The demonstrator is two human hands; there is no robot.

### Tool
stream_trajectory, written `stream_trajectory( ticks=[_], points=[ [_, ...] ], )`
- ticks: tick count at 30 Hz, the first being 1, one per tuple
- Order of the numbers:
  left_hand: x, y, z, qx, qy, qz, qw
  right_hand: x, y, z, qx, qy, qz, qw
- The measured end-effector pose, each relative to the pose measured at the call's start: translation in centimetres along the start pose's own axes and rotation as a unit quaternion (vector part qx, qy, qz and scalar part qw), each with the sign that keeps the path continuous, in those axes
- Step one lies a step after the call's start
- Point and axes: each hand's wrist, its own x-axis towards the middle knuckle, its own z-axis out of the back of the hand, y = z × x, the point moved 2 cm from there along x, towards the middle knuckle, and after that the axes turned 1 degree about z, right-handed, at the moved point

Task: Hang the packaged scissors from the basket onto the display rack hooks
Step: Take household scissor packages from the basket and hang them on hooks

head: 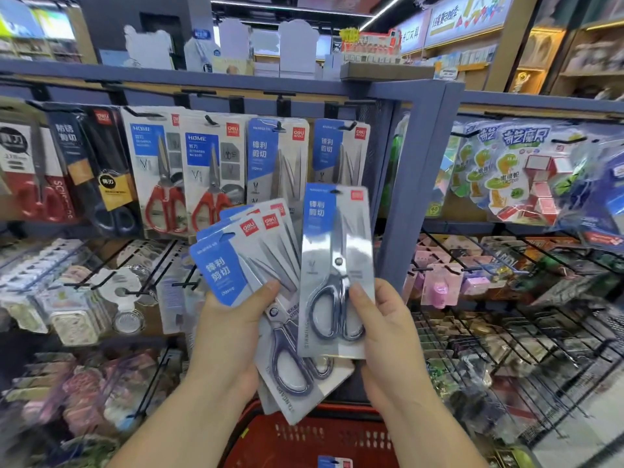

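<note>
Forearms come in from the bottom edge, both hands raised in front of the rack. Left hand (233,319) grips a fanned stack (266,265) of scissor packs, thumb across the front card, fingers behind; stack tilts left, blue-and-grey cards overlapping. Right hand (388,329) pinches a single pack (337,261) by its lower right edge, thumb on the front next to the handles. Pack is upright, held apart from the rack, its lower edge overlapping the stack.

Red basket (314,437) sits below the hands, at least one more pack (334,462) in it at the bottom edge.

Behind: top row of hooks (349,125) on the rack (422,157) carries hung scissors. Two matching blue-grey packs (337,153) hang right above the single pack, next to the blue post. Left of those, red-handled scissors (165,170), then dark-handled ones. Lower hooks hold small blurred goods, cannot tell what.
</note>
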Motion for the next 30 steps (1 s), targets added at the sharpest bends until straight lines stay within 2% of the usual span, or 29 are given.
stream_trajectory(
  ticks=[7, 14, 19, 22, 25, 30],
  points=[
    [0.4, -1.3, 0.8, 0.034, 0.001, -0.053, 0.998, 4.1, 3.6, -0.1, -0.064, -0.002, 0.118, 0.991],
    [0.7, -2.2, 1.4, 0.039, 0.009, -0.079, 0.996, 8.1, 3.6, -1.2, -0.144, -0.032, 0.155, 0.977],
    [0.6, -2.8, 1.9, 0.016, 0.015, -0.087, 0.996, 10.2, 2.5, -2.0, -0.200, -0.109, 0.102, 0.968],
    [0.7, -3.0, 2.3, 0.018, 0.015, -0.092, 0.995, 11.5, 1.9, -2.4, -0.221, -0.125, 0.048, 0.966],
    [0.5, -3.3, 2.5, 0.026, 0.015, -0.096, 0.995, 13.1, 1.2, -3.0, -0.199, -0.140, -0.013, 0.970],
    [-0.4, -3.5, 2.7, 0.030, 0.028, -0.095, 0.995, 14.4, 0.2, -3.4, -0.158, -0.155, -0.053, 0.974]
  ],
)
